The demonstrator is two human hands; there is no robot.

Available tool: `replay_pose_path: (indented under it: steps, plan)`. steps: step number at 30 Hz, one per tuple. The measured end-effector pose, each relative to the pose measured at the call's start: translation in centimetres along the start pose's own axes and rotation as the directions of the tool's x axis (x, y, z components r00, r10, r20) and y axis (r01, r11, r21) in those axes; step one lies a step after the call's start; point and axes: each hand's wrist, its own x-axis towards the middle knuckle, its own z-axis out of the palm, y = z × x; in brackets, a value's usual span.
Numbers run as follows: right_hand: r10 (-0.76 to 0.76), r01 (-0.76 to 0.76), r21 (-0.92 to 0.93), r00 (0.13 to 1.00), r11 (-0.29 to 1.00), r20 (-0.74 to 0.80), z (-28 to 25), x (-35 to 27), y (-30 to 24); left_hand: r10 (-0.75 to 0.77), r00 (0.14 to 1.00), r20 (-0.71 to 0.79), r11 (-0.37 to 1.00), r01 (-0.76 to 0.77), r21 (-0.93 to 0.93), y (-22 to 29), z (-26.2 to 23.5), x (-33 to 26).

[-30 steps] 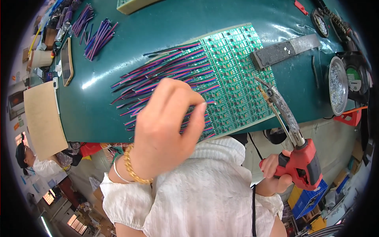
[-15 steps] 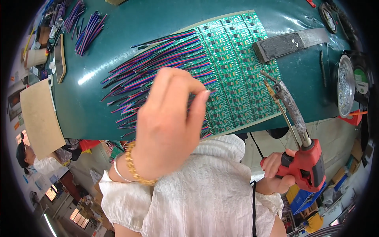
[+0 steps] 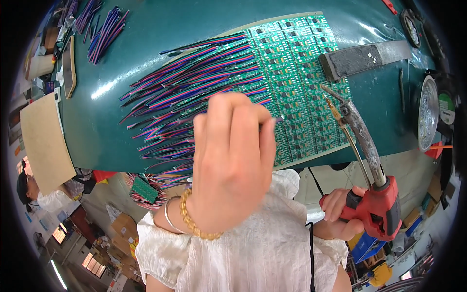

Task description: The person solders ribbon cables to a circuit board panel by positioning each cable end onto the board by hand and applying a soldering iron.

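Over the green circuit panel (image 3: 296, 78), left fingers (image 3: 233, 131) pinch a wire; right fingers (image 3: 338, 204) grip the soldering gun (image 3: 374, 204).

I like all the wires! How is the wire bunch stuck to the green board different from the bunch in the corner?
The wires on the green board are fanned out flat in rows, joined to the green circuit panel. The loose wire bundle lies bunched together, touching no board, far from the left hand. Both are thin, striped purple, red and blue.

table (image 3: 160, 29): glossy green | soldering gun (image 3: 377, 207): red plastic, dull metal
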Motion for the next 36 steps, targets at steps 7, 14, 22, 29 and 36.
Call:
replay_pose_path:
  steps: [7, 14, 22, 29, 36]
  plan:
    - [-0.021, 0.021, -0.013, 1.000, 1.000, 0.006, -0.8, -0.8, 0.0, 0.050, 0.996, -0.067, 0.997, -0.047, 0.059, -1.6, 1.6, 0.8]
    - [0.134, -0.115, -0.131, 0.981, 0.985, 0.143, -4.3, -3.0, -0.9, 0.032, 0.999, -0.021, 0.999, -0.031, 0.045, -1.5, 1.0, 1.2]
    - [0.420, -0.423, -0.036, 0.906, 0.906, -0.057, -1.7, -2.7, -1.8, 0.036, 0.999, -0.008, 0.999, -0.036, 0.035, -1.5, 0.9, 1.5]
    - [0.458, -0.448, -0.128, 0.887, 0.885, 0.060, -2.6, -2.6, -1.7, 0.022, 0.999, -0.024, 0.999, -0.021, 0.043, -1.9, 1.2, 1.2]
    - [0.421, -0.367, -0.314, 0.899, 0.876, 0.124, -2.5, -2.6, -2.3, 0.044, 0.998, -0.054, 0.998, -0.042, 0.041, -1.7, 1.5, 1.2]
